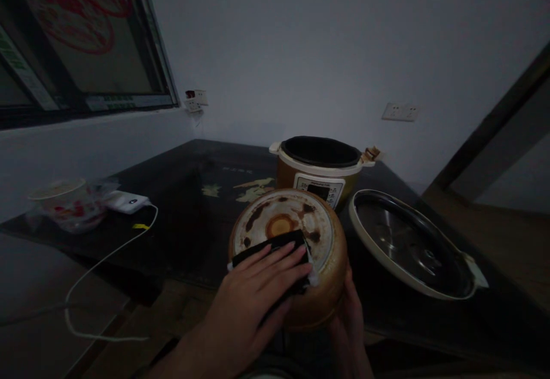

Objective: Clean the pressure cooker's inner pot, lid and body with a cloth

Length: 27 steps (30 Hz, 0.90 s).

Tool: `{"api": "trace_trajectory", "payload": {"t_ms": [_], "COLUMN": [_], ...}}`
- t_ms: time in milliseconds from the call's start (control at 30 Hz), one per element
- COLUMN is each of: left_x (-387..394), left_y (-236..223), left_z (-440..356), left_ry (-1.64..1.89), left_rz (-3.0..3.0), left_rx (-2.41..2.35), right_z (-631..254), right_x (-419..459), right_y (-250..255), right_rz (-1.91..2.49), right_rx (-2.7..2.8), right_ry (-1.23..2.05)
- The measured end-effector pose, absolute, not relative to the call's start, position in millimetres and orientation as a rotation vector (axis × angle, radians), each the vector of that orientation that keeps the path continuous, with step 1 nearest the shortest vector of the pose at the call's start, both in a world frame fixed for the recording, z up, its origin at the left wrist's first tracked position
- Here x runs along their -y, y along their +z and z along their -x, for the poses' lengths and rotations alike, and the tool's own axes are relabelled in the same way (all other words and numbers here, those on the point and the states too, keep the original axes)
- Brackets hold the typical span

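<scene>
A round metal pot (337,241) is held bottom up near the table's front edge. Its base is whitish, with dark brown stains and an amber circle at the centre. My left hand (258,284) presses a black cloth (268,244) with white bits at its edges against the base, fingers close together over it. From the lower right, my right hand (350,310) holds the pot's side, most of its fingers hidden behind it. Just behind the pot stands an electric cooker (283,173) with a dark open top and a control panel. Its round lid (356,218) leans at the right, inner side showing.
A dark table (180,196) stands against the wall. On its left are a bowl in a plastic bag (73,207), a white device (126,201) and its cable (107,259), which hangs over the edge. Wall sockets (399,111) and a window (94,41) are behind.
</scene>
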<state>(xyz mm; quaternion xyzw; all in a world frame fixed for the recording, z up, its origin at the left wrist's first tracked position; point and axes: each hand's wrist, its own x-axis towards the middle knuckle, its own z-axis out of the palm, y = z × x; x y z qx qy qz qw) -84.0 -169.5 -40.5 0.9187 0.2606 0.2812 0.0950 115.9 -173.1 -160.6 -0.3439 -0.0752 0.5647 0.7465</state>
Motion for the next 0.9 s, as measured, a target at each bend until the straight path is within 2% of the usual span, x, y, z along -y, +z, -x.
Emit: {"api": "trace_trajectory", "payload": {"t_ms": [233, 433, 667, 900], "left_x": [105, 51, 24, 30], "left_y": [-42, -39, -29, -17], "left_z": [107, 93, 76, 53], "left_ry": [0.905, 1.006, 0.927, 0.845], "left_rz": [-2.454, -2.191, -2.289, -2.485], "left_rx": [-1.020, -1.075, -1.205, -1.025], "right_z": [-114, -112, -110, -109], "right_x": [175, 178, 180, 179], "right_y": [-161, -161, -153, -155], "right_rz": [0.747, 0.758, 0.749, 0.785], "right_rx": [0.146, 0.140, 0.105, 0.114], "right_ry": [1.220, 1.195, 1.180, 1.174]}}
